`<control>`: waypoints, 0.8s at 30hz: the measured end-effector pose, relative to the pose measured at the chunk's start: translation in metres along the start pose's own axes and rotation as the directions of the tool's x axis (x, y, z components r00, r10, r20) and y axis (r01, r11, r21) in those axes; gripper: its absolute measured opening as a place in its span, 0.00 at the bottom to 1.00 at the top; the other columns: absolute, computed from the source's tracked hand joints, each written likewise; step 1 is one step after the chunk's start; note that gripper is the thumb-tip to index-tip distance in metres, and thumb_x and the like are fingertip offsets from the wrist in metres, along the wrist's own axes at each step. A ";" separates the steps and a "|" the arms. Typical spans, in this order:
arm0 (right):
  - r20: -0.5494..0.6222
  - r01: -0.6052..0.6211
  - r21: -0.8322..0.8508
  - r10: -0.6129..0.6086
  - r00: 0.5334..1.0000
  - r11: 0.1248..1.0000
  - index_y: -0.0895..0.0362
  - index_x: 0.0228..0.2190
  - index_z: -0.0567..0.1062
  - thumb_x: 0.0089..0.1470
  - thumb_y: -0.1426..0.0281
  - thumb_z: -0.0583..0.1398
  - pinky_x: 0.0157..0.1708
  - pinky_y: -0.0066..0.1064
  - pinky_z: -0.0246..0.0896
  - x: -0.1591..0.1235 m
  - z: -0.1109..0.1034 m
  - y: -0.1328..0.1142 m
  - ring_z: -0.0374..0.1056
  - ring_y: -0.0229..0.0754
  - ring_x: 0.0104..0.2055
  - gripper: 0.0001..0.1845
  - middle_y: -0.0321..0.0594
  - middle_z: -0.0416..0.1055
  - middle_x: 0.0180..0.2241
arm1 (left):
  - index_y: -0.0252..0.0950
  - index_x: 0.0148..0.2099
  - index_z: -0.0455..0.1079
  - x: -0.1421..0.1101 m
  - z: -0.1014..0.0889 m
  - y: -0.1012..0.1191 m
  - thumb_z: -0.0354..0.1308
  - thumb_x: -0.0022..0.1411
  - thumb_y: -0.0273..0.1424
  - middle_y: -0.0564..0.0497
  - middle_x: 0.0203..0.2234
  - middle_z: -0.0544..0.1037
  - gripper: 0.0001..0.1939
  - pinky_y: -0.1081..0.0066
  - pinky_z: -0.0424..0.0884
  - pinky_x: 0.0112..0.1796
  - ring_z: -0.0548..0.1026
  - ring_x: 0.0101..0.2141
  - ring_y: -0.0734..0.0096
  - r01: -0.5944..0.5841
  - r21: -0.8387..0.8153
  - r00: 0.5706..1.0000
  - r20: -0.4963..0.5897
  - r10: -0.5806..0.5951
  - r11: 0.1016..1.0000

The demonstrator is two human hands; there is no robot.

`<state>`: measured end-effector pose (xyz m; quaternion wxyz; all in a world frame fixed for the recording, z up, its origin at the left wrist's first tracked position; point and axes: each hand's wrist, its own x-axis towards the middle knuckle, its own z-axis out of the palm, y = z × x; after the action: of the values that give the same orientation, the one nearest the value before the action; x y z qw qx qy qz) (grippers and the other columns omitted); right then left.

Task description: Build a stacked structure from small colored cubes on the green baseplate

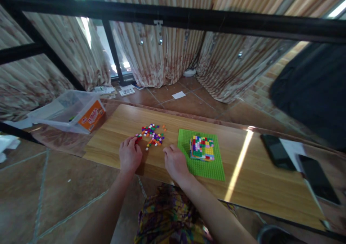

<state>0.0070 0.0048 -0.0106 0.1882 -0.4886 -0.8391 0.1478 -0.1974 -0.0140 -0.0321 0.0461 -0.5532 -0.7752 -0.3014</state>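
Small loose toy bricks (153,134) in many colours lie scattered on the wooden board. My left hand (129,154) rests at their left edge, fingers bent and thumb apart, the fingertips against a few red and green bricks. To the right of the pile, my right hand (175,163) is closed, thumb and fingertips pressed together; whatever they may pinch is too small to make out. Beside that hand lies a green studded baseplate (204,171). On it stands a square block built of multicoloured bricks (202,147), with an uneven top.
A clear plastic bin (65,109) with an orange label stands at the left. Two dark phones (278,152) and white paper (293,150) lie at the right end of the wooden board (248,179). A black metal bar (173,16) crosses beyond, before striped curtains (167,56).
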 end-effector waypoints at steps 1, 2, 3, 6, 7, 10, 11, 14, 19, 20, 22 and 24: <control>0.006 0.001 -0.002 -0.001 1.000 1.000 0.56 0.36 0.76 0.60 0.80 0.54 0.43 0.30 0.61 0.001 -0.001 -0.001 0.69 0.43 0.42 0.13 0.44 0.73 0.38 | 0.33 0.49 0.74 0.000 0.000 0.000 0.48 0.62 0.27 0.40 0.48 0.77 0.18 0.54 0.67 0.54 0.73 0.49 0.53 -0.004 -0.002 1.000 -0.001 0.004 1.000; 0.007 0.003 0.003 -0.003 1.000 1.000 0.56 0.36 0.76 0.60 0.80 0.54 0.43 0.30 0.61 0.002 -0.001 -0.002 0.69 0.43 0.42 0.13 0.44 0.73 0.38 | 0.33 0.49 0.74 0.001 0.000 -0.001 0.48 0.61 0.27 0.40 0.48 0.77 0.18 0.54 0.67 0.54 0.73 0.49 0.53 -0.007 -0.002 1.000 -0.002 0.007 1.000; 0.002 0.004 0.013 -0.004 1.000 1.000 0.56 0.36 0.76 0.60 0.80 0.54 0.42 0.30 0.62 0.003 -0.002 -0.002 0.69 0.43 0.42 0.12 0.43 0.73 0.37 | 0.33 0.49 0.74 0.001 0.000 -0.001 0.47 0.62 0.27 0.39 0.48 0.77 0.18 0.54 0.67 0.54 0.73 0.49 0.53 -0.010 -0.001 1.000 -0.002 0.010 1.000; -0.039 -0.011 0.064 0.013 0.999 0.998 0.57 0.35 0.76 0.60 0.80 0.53 0.42 0.30 0.62 0.004 -0.006 -0.001 0.70 0.43 0.41 0.13 0.43 0.73 0.36 | 0.33 0.49 0.74 0.001 -0.001 0.000 0.47 0.62 0.28 0.39 0.48 0.77 0.18 0.54 0.68 0.53 0.73 0.49 0.52 -0.011 0.009 1.000 -0.001 0.011 1.000; -0.056 -0.020 0.084 0.025 0.998 0.996 0.57 0.34 0.77 0.60 0.80 0.53 0.42 0.30 0.62 0.004 -0.007 0.001 0.70 0.43 0.40 0.13 0.43 0.73 0.36 | 0.33 0.49 0.74 0.000 -0.002 0.001 0.47 0.62 0.28 0.39 0.48 0.77 0.18 0.54 0.68 0.53 0.73 0.49 0.52 -0.009 0.011 1.000 -0.001 0.009 1.000; -0.091 -0.041 0.149 0.055 0.994 0.988 0.56 0.34 0.77 0.61 0.79 0.53 0.42 0.30 0.62 0.004 -0.010 0.006 0.70 0.42 0.39 0.13 0.43 0.74 0.35 | 0.34 0.48 0.74 0.000 -0.002 0.002 0.48 0.62 0.27 0.41 0.48 0.78 0.17 0.54 0.68 0.53 0.73 0.49 0.53 -0.006 0.000 1.000 0.005 0.006 1.000; -0.094 -0.044 0.166 0.060 0.994 0.985 0.56 0.34 0.77 0.61 0.78 0.53 0.42 0.30 0.62 0.004 -0.011 0.008 0.70 0.42 0.39 0.14 0.42 0.74 0.35 | 0.34 0.48 0.74 0.000 -0.002 0.002 0.48 0.62 0.27 0.41 0.48 0.77 0.17 0.54 0.68 0.54 0.73 0.49 0.53 -0.006 -0.007 1.000 0.009 0.006 1.000; -0.083 -0.053 0.176 0.069 0.994 0.983 0.56 0.34 0.78 0.62 0.78 0.53 0.41 0.30 0.61 0.008 -0.012 0.011 0.70 0.42 0.39 0.13 0.42 0.74 0.34 | 0.34 0.49 0.74 -0.001 -0.002 0.003 0.48 0.61 0.26 0.41 0.49 0.77 0.17 0.54 0.67 0.54 0.73 0.50 0.53 0.006 -0.019 1.000 0.018 -0.006 1.000; -0.068 -0.066 0.093 0.072 0.995 0.993 0.55 0.35 0.78 0.63 0.73 0.56 0.39 0.30 0.59 0.019 -0.006 0.004 0.69 0.42 0.38 0.10 0.41 0.73 0.35 | 0.33 0.50 0.74 -0.001 -0.004 0.007 0.48 0.62 0.26 0.40 0.48 0.77 0.18 0.54 0.68 0.54 0.72 0.50 0.53 0.034 -0.018 0.999 0.028 -0.033 0.999; -0.071 -0.065 0.076 0.070 0.995 0.995 0.55 0.35 0.78 0.63 0.71 0.57 0.40 0.30 0.59 0.022 -0.004 0.001 0.69 0.42 0.39 0.09 0.42 0.74 0.35 | 0.34 0.50 0.74 -0.001 -0.004 0.007 0.48 0.62 0.26 0.40 0.48 0.77 0.18 0.54 0.68 0.54 0.72 0.50 0.53 0.037 -0.020 0.999 0.029 -0.037 0.999; -0.073 -0.064 0.046 0.067 0.995 0.997 0.55 0.37 0.78 0.62 0.69 0.59 0.41 0.32 0.59 0.026 0.001 -0.005 0.68 0.44 0.41 0.07 0.43 0.74 0.37 | 0.34 0.50 0.74 -0.002 -0.005 0.008 0.48 0.62 0.26 0.40 0.48 0.77 0.18 0.54 0.68 0.54 0.72 0.50 0.53 0.039 -0.028 0.999 0.031 -0.038 0.999; -0.075 -0.068 0.023 0.070 0.995 0.997 0.55 0.38 0.78 0.61 0.68 0.61 0.42 0.34 0.59 0.031 0.005 -0.009 0.67 0.46 0.42 0.06 0.44 0.74 0.37 | 0.34 0.50 0.74 -0.002 -0.005 0.008 0.48 0.62 0.26 0.41 0.48 0.78 0.18 0.54 0.68 0.54 0.73 0.50 0.53 0.042 -0.033 0.999 0.028 -0.041 0.999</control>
<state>-0.0161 0.0275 -0.0063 0.2198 -0.5205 -0.8124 0.1440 -0.1906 -0.0162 -0.0254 0.0201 -0.5419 -0.7819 -0.3075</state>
